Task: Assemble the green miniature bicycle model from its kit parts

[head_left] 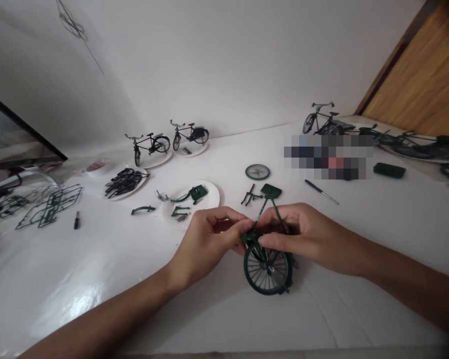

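Note:
A green model bicycle (266,268), partly assembled with one spoked wheel toward me, is held between both hands just above the table. My left hand (213,239) pinches it near the top of the wheel, thumb and fingers closed. From the other side my right hand (299,234) grips the frame, fingers wrapped around the green tubes. The part between my fingertips is hidden. Beyond the hands lie a loose spoked wheel (257,172) and a small dark forked part (251,195).
A paper plate (213,194) carries green parts; a curved green piece (142,210) lies beside it. Assembled black bicycles (149,144) stand at the back. Green sprue frames (50,207) and a short screwdriver (77,220) are left. Another screwdriver (322,192) and a green block (389,170) are right.

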